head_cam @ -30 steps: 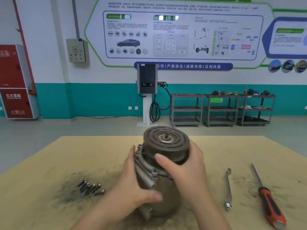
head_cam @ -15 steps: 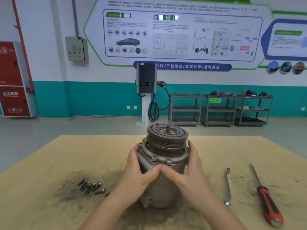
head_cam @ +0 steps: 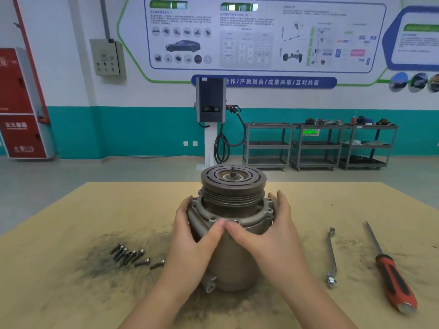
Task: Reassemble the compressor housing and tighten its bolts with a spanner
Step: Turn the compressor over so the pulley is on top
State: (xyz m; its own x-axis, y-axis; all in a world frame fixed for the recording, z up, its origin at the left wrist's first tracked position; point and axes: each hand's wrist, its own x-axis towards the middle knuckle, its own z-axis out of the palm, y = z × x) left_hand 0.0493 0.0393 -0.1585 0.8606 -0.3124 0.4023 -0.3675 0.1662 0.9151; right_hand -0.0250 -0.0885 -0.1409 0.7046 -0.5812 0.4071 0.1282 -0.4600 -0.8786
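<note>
Compressor (head_cam: 231, 233) now upright btwn hands

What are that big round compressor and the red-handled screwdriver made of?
Compressor: apparently cast metal, dull grey matte body, with a darker, rust-tinged grooved pulley on top. Screwdriver: thin metal shaft, probably steel; handle looks like red plastic with black inserts.
</note>
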